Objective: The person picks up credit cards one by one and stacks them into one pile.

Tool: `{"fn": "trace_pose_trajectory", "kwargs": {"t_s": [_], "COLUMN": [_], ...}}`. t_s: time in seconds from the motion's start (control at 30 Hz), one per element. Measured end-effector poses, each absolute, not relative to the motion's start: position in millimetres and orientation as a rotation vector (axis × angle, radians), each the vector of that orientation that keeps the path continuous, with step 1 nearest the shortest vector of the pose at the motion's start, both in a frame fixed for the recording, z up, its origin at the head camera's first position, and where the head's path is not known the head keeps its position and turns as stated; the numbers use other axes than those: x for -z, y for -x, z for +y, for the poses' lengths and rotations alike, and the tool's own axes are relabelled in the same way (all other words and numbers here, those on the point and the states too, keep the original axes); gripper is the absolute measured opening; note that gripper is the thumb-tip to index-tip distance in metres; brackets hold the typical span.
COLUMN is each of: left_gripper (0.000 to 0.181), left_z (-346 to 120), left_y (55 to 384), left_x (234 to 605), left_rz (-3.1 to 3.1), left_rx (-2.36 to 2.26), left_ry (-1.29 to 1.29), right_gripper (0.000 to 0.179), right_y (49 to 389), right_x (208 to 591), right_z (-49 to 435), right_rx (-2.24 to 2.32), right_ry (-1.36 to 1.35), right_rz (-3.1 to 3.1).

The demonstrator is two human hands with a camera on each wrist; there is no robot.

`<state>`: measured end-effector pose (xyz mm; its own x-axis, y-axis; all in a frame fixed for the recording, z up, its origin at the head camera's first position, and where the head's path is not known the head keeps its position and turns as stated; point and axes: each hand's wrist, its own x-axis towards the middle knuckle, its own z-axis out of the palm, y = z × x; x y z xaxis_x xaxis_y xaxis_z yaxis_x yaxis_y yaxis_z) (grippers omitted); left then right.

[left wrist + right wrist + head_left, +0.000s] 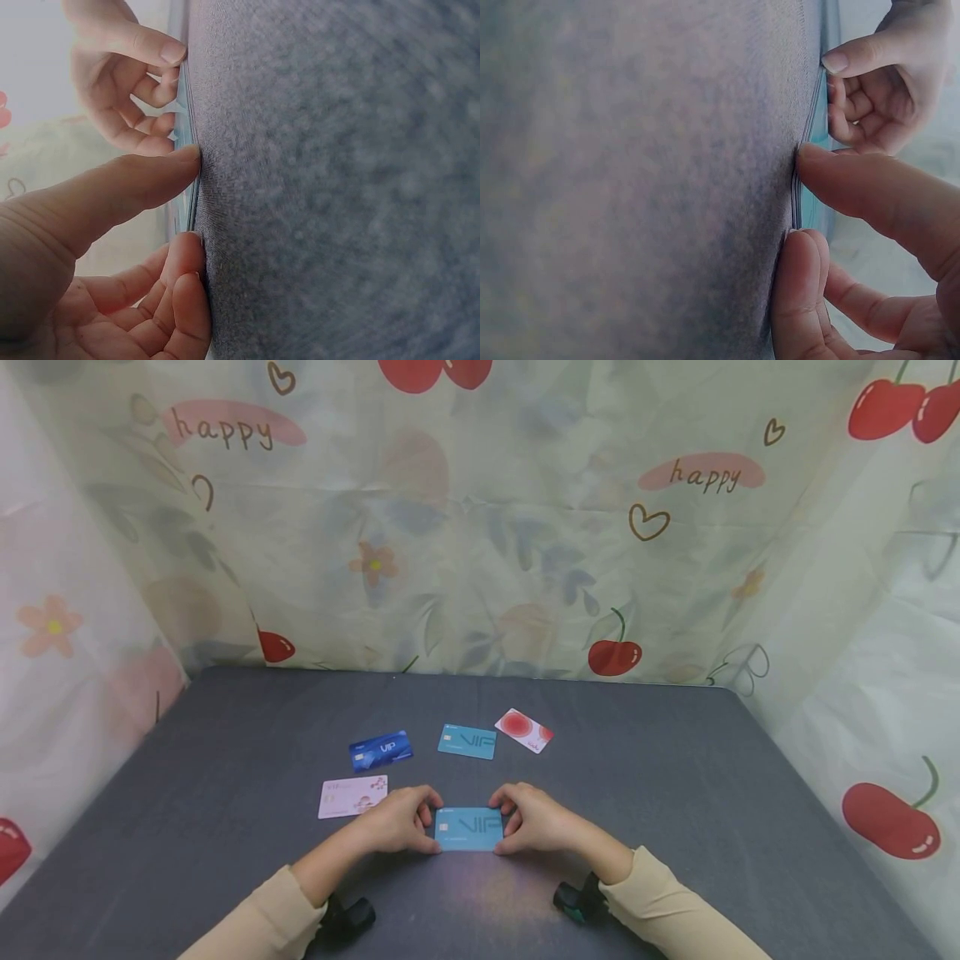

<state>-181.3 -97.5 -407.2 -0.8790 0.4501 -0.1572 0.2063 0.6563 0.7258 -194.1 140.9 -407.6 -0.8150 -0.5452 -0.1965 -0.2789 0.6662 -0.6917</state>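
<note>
A light blue VIP card (468, 829) lies flat near the front of the dark table, and the wrist views show several thin edges layered under it, a small stack of cards (808, 202). My left hand (399, 820) holds the stack's left side, its thumb at the near corner and its curled fingers at the far one. On the right side my right hand (538, 820) grips it the same way. In the left wrist view the left thumb (161, 176) presses the edge of the stack close against the cloth.
Beyond the hands lie a dark blue VIP card (381, 751), another light blue VIP card (467, 742) and a white card with red circles (524, 731). A pink card (352, 797) sits beside my left hand. Printed curtains (465, 527) enclose the grey tabletop (637, 752).
</note>
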Motion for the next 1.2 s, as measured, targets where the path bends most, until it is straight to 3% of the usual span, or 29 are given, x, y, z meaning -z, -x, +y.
{"fn": "trace_pose_trajectory", "kwargs": {"t_s": [1.2], "left_gripper": [0.047], "left_z": [-101.8], "left_y": [185.3], "left_x": [401.8], "left_rz": [2.569], "left_rx": [-1.028], "left_ry": [-0.555], "right_gripper": [0.047], "right_y": [197.4], "right_x": [406.1], "right_z": [144.4], "right_rx": [0.954], "right_ry": [0.640], "right_rz": [2.502]}}
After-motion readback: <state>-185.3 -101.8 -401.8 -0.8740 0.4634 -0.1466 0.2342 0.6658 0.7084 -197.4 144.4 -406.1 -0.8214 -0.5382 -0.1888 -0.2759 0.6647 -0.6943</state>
